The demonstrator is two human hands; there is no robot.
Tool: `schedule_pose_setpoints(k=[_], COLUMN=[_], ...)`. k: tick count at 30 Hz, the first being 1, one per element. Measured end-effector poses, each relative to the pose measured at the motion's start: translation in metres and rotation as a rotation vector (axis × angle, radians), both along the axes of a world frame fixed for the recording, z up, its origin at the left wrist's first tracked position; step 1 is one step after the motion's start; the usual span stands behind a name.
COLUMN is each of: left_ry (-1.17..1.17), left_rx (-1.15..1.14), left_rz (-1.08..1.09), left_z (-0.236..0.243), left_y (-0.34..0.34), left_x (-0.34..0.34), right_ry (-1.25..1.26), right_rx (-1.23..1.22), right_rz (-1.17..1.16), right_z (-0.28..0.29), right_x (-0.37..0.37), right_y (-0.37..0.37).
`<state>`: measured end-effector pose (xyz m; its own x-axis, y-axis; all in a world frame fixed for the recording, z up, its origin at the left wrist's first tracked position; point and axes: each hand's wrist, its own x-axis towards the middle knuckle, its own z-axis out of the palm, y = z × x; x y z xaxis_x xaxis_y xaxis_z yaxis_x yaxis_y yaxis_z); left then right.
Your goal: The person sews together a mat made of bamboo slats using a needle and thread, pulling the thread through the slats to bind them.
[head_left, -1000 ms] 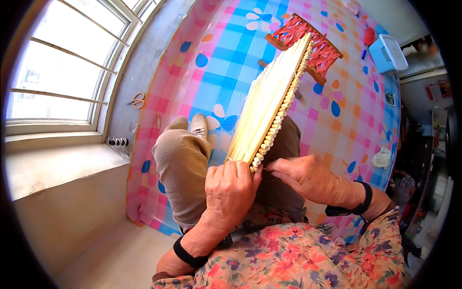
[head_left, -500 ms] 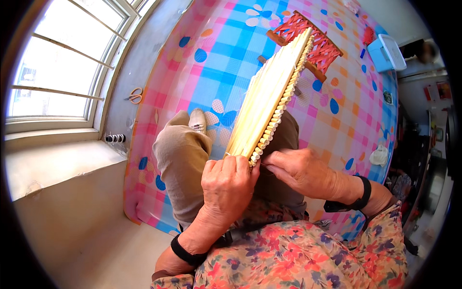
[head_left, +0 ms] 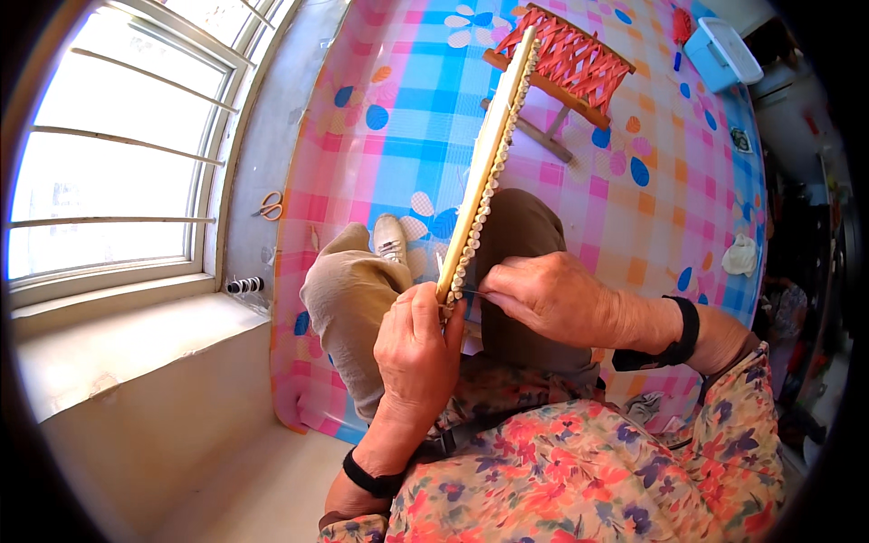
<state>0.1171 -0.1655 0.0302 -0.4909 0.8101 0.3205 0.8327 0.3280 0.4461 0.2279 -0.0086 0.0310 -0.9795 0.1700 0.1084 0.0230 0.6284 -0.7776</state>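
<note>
A flat panel of pale stalks (head_left: 490, 172) rises from my lap, tilted away from me. It is seen nearly edge-on, with round cut stalk ends lined up along its right side. My left hand (head_left: 416, 339) grips the panel's near end, fingers on the left face and thumb by the stalk ends. Just to the right, my right hand (head_left: 554, 294) is closed in a pinch. A thin needle-like strand (head_left: 472, 292) runs from its fingertips to the stalk ends; whether it is needle or thread is too fine to tell.
Beyond the panel stands a low stool with red woven webbing (head_left: 579, 63). Scissors (head_left: 271, 205) and a black-and-white spool (head_left: 245, 285) lie on the ledge below the barred window (head_left: 118, 172). A lidded blue bin (head_left: 715, 56) and a white bag (head_left: 740, 255) are at the right.
The panel has turned from showing its broad left face to nearly edge-on. My right fingers have drawn slightly away from it, and the thin strand now shows between. The view has shifted.
</note>
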Motion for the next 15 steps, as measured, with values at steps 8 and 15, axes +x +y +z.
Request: schedule_pose_setpoints(k=[8, 15], left_ry=[-0.085, -0.001], left_rx=[-0.073, -0.093], left_rz=[0.096, 0.1], left_z=[0.0024, 0.003], left_y=[0.0029, 0.0107], left_x=[0.0062, 0.0062], right_ry=[0.017, -0.011], right_rx=[-0.006, -0.049], right_rz=[0.035, 0.027], right_z=[-0.0072, -0.01], right_x=[-0.0047, -0.0045], right_y=[0.0016, 0.001])
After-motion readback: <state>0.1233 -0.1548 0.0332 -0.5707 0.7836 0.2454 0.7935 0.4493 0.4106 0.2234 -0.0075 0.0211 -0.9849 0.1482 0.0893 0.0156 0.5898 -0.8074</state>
